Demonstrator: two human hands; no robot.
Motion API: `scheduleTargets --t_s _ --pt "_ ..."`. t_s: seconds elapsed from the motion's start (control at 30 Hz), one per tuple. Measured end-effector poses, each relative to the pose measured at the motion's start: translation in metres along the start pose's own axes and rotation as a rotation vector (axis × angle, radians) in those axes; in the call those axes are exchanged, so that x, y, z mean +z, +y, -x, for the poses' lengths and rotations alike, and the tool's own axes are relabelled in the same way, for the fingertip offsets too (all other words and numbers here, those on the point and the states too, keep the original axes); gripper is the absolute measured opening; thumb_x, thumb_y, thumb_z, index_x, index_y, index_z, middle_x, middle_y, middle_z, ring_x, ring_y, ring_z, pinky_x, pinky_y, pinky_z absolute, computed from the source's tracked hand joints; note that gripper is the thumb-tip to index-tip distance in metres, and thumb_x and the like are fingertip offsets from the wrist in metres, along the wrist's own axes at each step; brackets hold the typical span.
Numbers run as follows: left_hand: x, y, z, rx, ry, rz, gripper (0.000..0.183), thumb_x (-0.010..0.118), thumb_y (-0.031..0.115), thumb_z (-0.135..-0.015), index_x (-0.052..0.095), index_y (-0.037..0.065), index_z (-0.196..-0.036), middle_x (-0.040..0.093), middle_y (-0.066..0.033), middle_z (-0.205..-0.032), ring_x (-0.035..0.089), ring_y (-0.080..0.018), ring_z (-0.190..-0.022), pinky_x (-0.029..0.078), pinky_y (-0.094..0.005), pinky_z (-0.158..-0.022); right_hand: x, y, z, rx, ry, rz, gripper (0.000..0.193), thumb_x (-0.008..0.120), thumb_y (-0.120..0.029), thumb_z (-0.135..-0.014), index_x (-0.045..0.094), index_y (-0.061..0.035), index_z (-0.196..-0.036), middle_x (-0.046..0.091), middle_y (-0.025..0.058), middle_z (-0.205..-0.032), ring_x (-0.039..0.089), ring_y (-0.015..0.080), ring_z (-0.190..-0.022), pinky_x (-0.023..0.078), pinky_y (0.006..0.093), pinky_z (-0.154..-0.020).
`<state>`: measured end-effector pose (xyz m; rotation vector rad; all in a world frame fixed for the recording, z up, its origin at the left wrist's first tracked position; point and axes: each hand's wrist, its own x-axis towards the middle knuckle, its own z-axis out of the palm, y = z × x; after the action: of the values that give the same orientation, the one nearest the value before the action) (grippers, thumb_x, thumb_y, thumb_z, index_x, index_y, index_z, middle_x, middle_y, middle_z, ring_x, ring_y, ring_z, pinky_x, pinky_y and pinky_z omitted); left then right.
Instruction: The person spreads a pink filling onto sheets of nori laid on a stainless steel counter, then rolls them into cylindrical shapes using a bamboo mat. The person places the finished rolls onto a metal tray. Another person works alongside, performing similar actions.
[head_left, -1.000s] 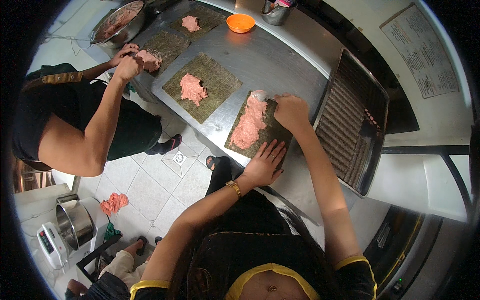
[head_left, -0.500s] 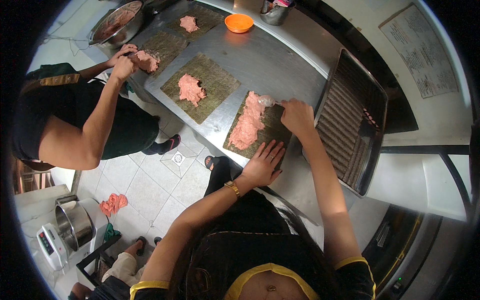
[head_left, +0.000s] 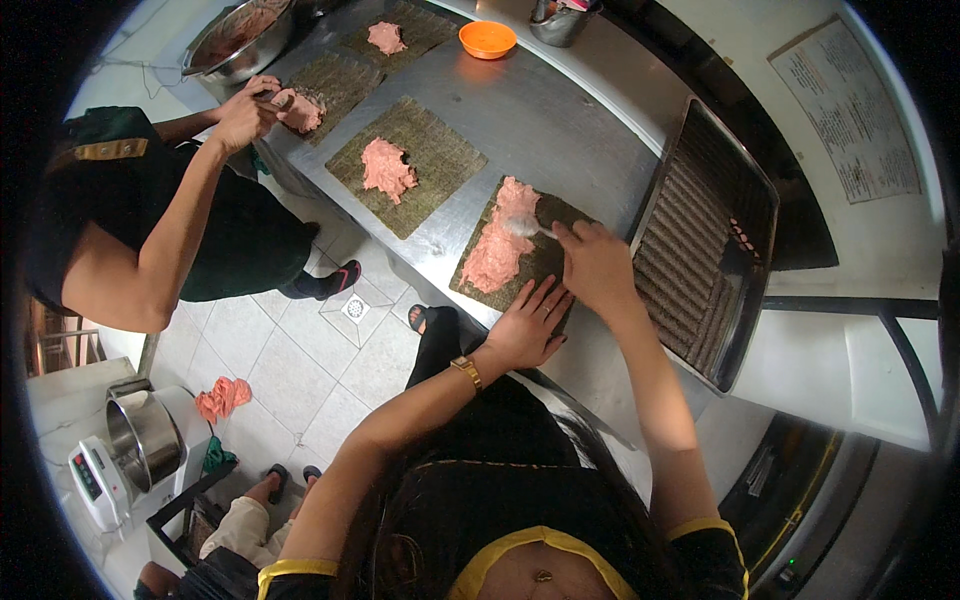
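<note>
Right hand: from where I stand, the right hand [head_left: 597,262] has its grip pinched on the handle of a pale spoon [head_left: 521,226], fingers curled in over it.
Spoon: its bowl rests against the pink paste [head_left: 492,258], around the middle of the strip.
Paste: a lumpy strip down the left side of a dark green sheet [head_left: 566,213], from its far edge nearly to its near one; the right part is bare.
Left hand: the left hand [head_left: 528,328] lies flat with its grip spread, fingers over the sheet's near right corner; a gold watch [head_left: 466,373] circles the wrist.
Sheet: on the steel table [head_left: 575,125], close to the near edge.
Just left: a second sheet [head_left: 440,140] with a paste mound [head_left: 387,170] at its middle.
Across the table: an orange bowl [head_left: 488,40].
To the right: a metal tray [head_left: 652,195] lined with close, parallel ridges.
Co-worker: at the far left, a co-worker's hands [head_left: 246,116] are at another mound [head_left: 300,110], near a steel mixing bowl [head_left: 238,68].
</note>
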<state>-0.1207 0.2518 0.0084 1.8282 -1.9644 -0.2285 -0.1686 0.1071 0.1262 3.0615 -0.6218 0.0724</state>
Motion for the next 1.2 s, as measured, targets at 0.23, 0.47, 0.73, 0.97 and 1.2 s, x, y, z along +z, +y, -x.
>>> scheduleTargets --t_s 0.23,0.47,0.73,0.97,1.2 --pt "0.007 -0.004 0.001 0.043 0.028 0.021 0.057 0.049 0.045 -0.09 0.057 0.0 -0.124 0.056 -0.0225 -0.125 0.042 -0.0379 -0.129 0.018 -0.052 -0.115 0.029 -0.026 0.014 -0.066 0.038 0.02 0.049 0.065 -0.013 -0.07 0.061 -0.0034 -0.118 0.058 0.0081 -0.094 0.061 0.0256 -0.082 0.053 0.037 -0.067" --pt "0.0 -0.002 0.002 0.012 0.025 0.044 0.055 0.052 0.043 -0.089 0.056 0.001 -0.124 0.057 -0.0224 -0.121 0.042 -0.0373 -0.128 0.02 -0.052 -0.114 0.028 -0.026 -0.001 0.01 0.003 0.027 0.042 0.061 -0.017 -0.077 0.061 -0.0005 -0.116 0.062 0.0104 -0.093 0.064 0.0262 -0.084 0.055 0.0364 -0.068" --pt "0.004 -0.001 0.001 0.004 0.043 0.024 0.057 0.052 0.042 -0.09 0.051 0.0 -0.129 0.051 -0.0204 -0.131 0.038 -0.037 -0.132 0.018 -0.0513 -0.115 0.034 -0.014 -0.02 0.115 -0.003 -0.057 0.031 0.06 -0.014 -0.077 0.066 -0.0031 -0.105 0.064 0.0131 -0.095 0.066 0.0298 -0.086 0.055 0.0413 -0.07" --pt "0.001 -0.001 -0.001 0.004 0.006 0.018 0.067 0.052 0.041 -0.091 0.037 0.002 -0.143 0.035 -0.017 -0.148 0.026 -0.0348 -0.141 0.016 -0.0511 -0.116 0.013 -0.001 -0.04 0.286 -0.039 -0.03 0.03 0.056 -0.011 -0.08 0.07 -0.0088 -0.106 0.067 0.0126 -0.092 0.067 0.0309 -0.084 0.054 0.0429 -0.071" --pt "0.001 -0.001 -0.002 -0.002 0.0 0.024 0.065 0.051 0.041 -0.091 0.039 0.001 -0.141 0.037 -0.0177 -0.147 0.027 -0.0357 -0.14 0.016 -0.051 -0.116 -0.009 -0.015 -0.046 0.187 0.011 -0.091 0.023 0.058 -0.016 -0.078 0.07 -0.0046 -0.094 0.067 0.0166 -0.09 0.067 0.0326 -0.082 0.054 0.0433 -0.072"
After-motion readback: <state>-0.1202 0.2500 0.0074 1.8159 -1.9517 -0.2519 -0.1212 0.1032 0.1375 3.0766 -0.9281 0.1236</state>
